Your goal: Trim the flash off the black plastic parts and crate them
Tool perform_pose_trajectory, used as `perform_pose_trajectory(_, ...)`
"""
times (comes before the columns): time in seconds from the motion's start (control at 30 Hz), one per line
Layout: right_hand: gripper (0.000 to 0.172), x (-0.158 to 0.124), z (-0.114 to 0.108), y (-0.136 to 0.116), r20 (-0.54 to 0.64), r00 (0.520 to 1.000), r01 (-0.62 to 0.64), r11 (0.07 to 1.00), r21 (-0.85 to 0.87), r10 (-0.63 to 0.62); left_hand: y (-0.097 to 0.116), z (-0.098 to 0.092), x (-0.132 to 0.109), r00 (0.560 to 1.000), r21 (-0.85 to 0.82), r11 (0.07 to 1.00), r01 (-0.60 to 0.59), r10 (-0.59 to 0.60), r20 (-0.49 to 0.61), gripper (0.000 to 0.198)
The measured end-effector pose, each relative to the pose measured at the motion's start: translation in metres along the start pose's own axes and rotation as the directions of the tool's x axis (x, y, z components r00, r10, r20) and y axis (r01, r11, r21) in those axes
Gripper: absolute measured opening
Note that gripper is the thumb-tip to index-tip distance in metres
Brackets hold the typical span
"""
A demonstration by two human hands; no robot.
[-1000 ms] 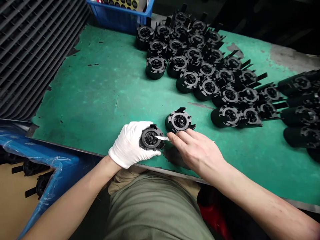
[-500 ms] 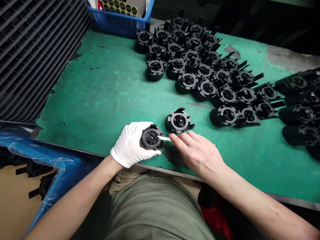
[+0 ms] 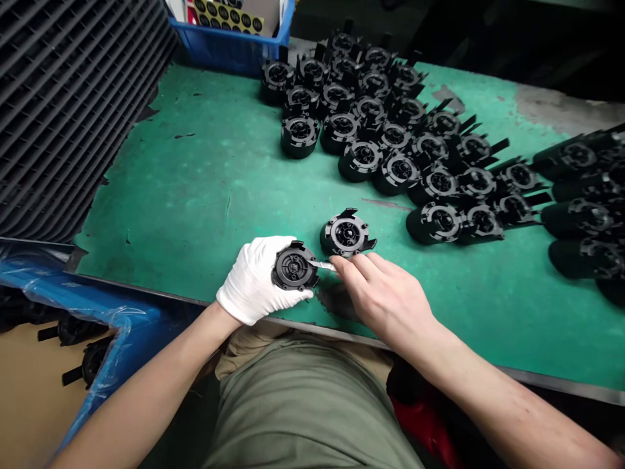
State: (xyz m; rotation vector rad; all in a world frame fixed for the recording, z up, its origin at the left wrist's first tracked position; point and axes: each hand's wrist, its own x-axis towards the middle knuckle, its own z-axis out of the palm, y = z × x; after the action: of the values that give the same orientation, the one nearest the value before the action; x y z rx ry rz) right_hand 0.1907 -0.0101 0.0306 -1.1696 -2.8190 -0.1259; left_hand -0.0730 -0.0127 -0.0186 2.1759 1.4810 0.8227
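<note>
My left hand (image 3: 256,280), in a white glove, is wrapped round a round black plastic housing (image 3: 294,267) near the table's front edge. The housing's ringed, ribbed face is turned up toward me. My bare right hand (image 3: 385,293) grips a slim knife (image 3: 322,264) with a pale pointed blade; its handle is mostly hidden in the fingers. The blade's tip meets the right side of the housing's face, at the rim. Just behind my hands a second black housing (image 3: 347,233) stands upright on the table, with tabs sticking up from its edge.
Several rows of similar black housings (image 3: 364,159) stand on the green table (image 3: 195,195), with more at the far right. A blue bin (image 3: 229,49) holding sticker sheets is at the back. Stacked black grids (image 3: 73,117) rise at left. A plastic-lined blue box (image 3: 131,319) sits below the edge.
The knife tip has shifted slightly on the housing's rim, and the housing has turned a little in my left hand. The whole view has drifted slightly.
</note>
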Motion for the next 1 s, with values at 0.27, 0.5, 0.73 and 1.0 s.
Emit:
perform_pose_trajectory(0.27,0.036,-0.003,0.009,-0.005,-0.041,0.995,-0.074,0.948,0.308,0.091,-0.003,0.003,-0.003,1.000,-0.016,1.000,0.005,-0.005,0.005,0.092)
perform_pose_trajectory(0.5,0.043,0.017,-0.005,0.007,0.187,0.982,-0.062,0.878,0.475,-0.031,0.002,0.002,0.001,0.999,-0.041,0.999,0.029,-0.028,0.020,0.078)
perform_pose_trajectory(0.73,0.035,-0.005,-0.005,0.012,0.172,0.984,-0.130,0.873,0.471,0.054,0.001,0.003,0.000,1.000,0.006,1.000,0.014,-0.014,-0.009,0.088)
perform_pose_trajectory(1.0,0.055,-0.010,0.008,-0.010,0.029,0.999,-0.032,0.999,-0.005,0.033,0.001,0.002,0.001,1.000,0.035,0.999,-0.022,0.023,-0.010,0.090)
